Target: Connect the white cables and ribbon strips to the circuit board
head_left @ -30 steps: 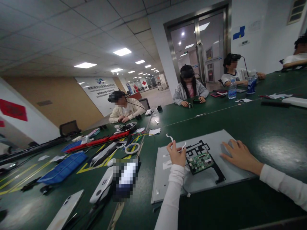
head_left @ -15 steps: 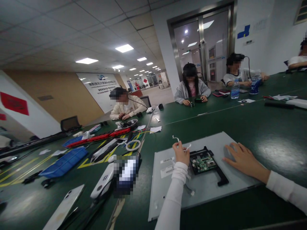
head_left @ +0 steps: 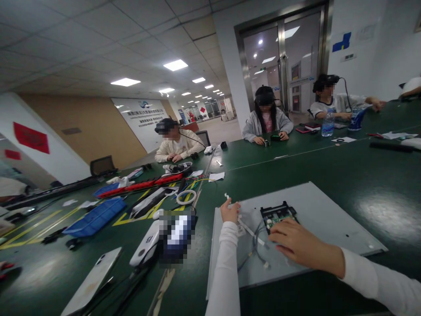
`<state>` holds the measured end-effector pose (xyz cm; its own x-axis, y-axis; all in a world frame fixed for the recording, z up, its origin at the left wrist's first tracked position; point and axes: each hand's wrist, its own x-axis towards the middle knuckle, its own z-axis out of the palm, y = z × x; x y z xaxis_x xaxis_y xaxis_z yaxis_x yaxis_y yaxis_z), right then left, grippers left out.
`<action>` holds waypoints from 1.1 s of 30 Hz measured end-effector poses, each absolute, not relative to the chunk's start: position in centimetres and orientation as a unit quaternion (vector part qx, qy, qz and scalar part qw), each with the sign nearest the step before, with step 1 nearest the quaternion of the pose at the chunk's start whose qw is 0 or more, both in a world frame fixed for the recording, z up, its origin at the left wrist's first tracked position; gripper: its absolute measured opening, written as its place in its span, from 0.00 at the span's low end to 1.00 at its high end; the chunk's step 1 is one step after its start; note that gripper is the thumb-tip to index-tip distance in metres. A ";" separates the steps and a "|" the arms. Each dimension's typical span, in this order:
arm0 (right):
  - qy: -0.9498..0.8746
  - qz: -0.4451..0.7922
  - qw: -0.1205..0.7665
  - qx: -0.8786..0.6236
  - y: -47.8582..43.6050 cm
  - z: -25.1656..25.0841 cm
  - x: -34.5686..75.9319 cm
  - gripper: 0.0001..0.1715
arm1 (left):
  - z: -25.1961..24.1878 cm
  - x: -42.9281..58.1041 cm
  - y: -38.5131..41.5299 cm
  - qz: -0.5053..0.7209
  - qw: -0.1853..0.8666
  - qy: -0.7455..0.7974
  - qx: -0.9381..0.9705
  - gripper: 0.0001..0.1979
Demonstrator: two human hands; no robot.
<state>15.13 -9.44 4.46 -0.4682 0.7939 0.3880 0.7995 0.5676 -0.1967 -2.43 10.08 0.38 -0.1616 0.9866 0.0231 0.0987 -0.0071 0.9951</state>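
Note:
A grey metal panel [head_left: 329, 219] lies flat on the green table in front of me. A green circuit board in a black frame [head_left: 278, 213] is mounted on it. My left hand [head_left: 230, 211] is at the panel's far left corner, fingers pinched on a thin white cable end [head_left: 226, 195]. White and dark cables [head_left: 253, 245] trail across the panel toward the board. My right hand [head_left: 296, 243] rests on the panel just in front of the board, fingers curled down over the cables; what they hold, if anything, is hidden.
Left of the panel lie a pixelated object [head_left: 176, 237], a white device [head_left: 144, 250], a phone [head_left: 90, 283], a blue tray [head_left: 95, 217], a tape ring [head_left: 185, 197] and a red bar [head_left: 138, 186]. Three people [head_left: 266, 118] sit along the table's far side.
My right hand left the panel's far right area and came down in front of the circuit board. My left hand moved left to the panel's corner with the white cable.

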 end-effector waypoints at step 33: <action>-0.340 0.482 0.710 -0.384 -3.5 4.4 26.0 0.15 | 2.0 -1.2 7.8 0.442 0.529 0.501 0.523 0.15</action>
